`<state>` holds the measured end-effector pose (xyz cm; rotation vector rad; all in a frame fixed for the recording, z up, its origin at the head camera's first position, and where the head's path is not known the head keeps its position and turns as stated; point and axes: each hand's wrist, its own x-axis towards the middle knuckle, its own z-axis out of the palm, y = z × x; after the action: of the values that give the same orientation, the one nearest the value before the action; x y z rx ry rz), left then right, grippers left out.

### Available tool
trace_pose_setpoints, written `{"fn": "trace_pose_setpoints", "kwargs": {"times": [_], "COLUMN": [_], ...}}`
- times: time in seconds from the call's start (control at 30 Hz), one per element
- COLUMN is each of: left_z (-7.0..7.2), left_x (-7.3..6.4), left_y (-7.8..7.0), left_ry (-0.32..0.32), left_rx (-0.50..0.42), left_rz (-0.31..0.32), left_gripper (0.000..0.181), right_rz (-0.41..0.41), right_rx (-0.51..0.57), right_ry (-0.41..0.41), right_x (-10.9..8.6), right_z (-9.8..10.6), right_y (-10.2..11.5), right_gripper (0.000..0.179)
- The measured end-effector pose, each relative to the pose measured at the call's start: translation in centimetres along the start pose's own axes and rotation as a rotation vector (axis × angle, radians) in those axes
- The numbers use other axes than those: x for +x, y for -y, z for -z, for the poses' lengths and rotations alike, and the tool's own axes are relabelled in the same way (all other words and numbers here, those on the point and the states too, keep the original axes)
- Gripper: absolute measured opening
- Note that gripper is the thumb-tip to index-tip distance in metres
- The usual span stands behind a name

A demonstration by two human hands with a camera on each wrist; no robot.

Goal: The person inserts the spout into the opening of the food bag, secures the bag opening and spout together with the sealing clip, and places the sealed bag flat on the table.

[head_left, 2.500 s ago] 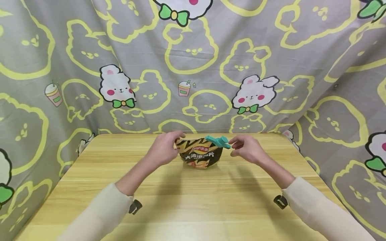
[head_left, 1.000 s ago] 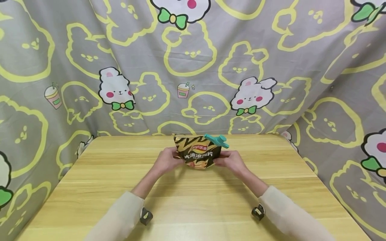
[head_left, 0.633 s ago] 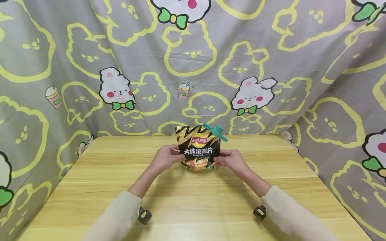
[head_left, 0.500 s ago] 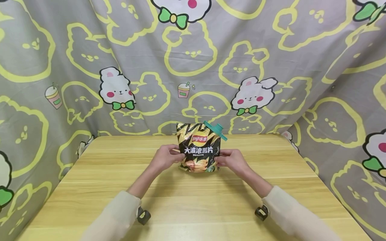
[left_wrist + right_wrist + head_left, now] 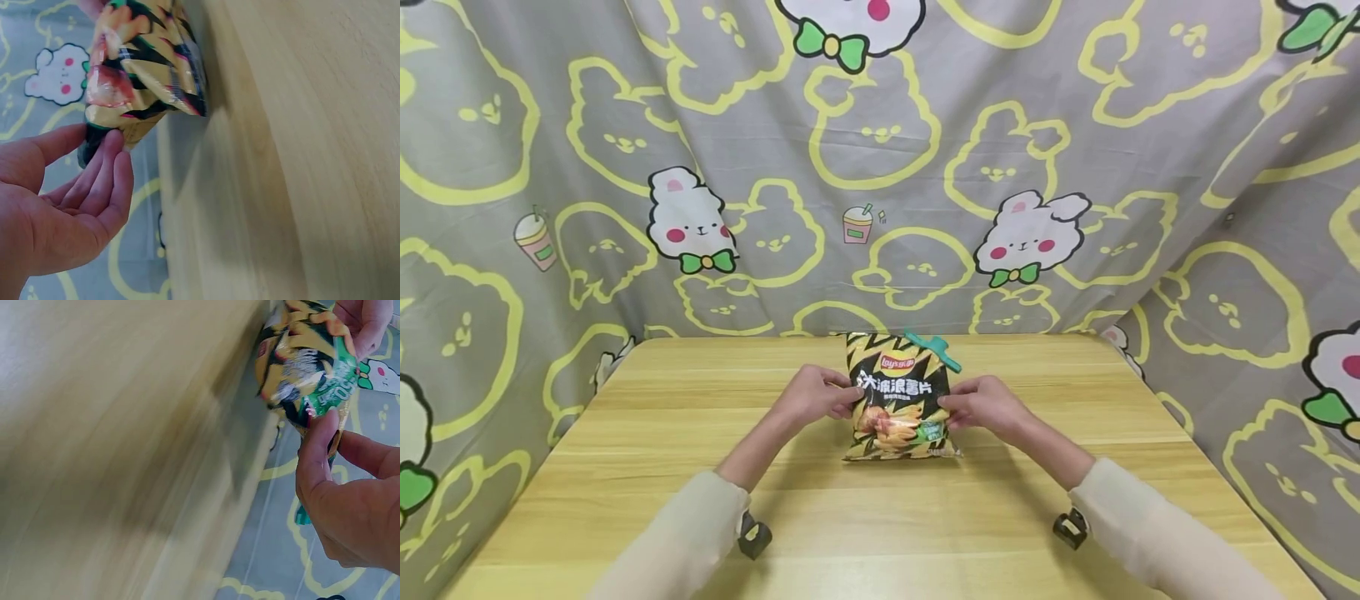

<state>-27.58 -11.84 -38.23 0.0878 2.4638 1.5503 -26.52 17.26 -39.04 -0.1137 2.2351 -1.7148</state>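
Note:
A black-and-gold Lay's potato chip bag (image 5: 891, 400) is at the middle of the table, its printed front toward me. A teal bag clip (image 5: 934, 350) with a round knob sits slantwise across its upper right corner. My left hand (image 5: 816, 396) pinches the bag's left edge between thumb and fingers, which the left wrist view shows at the bag's side (image 5: 147, 69). On the opposite edge, my right hand (image 5: 988, 406) pinches the bag with thumb in front and fingers behind. In the right wrist view a bit of the clip (image 5: 302, 515) shows beyond that hand.
The wooden table (image 5: 880, 525) reaches back to a grey curtain (image 5: 760, 125) with yellow outlines and white rabbits. Curtain fabric also hangs along the left and right sides. A black wrist camera (image 5: 754, 535) is strapped at the left cuff, another (image 5: 1070, 528) at the right.
Both hands moved from the bag's top corners down to its side edges. The bag rose upright, then came lower in the view, its bottom edge nearer me. The clip stayed on the corner.

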Motion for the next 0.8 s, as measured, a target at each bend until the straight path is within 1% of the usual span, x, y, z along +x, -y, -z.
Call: {"fn": "trace_pose_setpoints", "kwargs": {"times": [0.13,0.23,0.4,0.63,0.73,0.8], "left_z": [-0.3,-0.5,-0.6,-0.6,-0.5,-0.3], "left_x": [0.6,0.8,0.8,0.9,0.9,0.8], "left_y": [0.7,1.1,1.2,1.5,1.5,1.4], "left_ry": [-0.003,-0.006,-0.013,-0.006,0.002,0.006], "left_rx": [-0.013,-0.004,0.029,0.047,0.043,0.051], "left_rz": [0.006,-0.001,-0.007,0.004,0.006,0.005], "left_gripper": [0.033,0.033,0.032,0.034,0.034,0.034], "right_rz": [-0.009,-0.013,-0.012,-0.014,-0.01,-0.003], "right_rx": [0.022,0.027,0.021,0.006,-0.036,-0.072], "right_ry": [0.04,0.03,0.02,0.022,0.018,-0.005], "right_x": [0.1,0.2,0.7,0.9,0.8,0.6], "right_z": [-0.1,-0.2,-0.2,0.0,0.1,0.3], "right_y": [-0.2,-0.4,-0.6,-0.6,-0.4,-0.3], "right_gripper": [0.033,0.04,0.051,0.048,0.049,0.05]}}
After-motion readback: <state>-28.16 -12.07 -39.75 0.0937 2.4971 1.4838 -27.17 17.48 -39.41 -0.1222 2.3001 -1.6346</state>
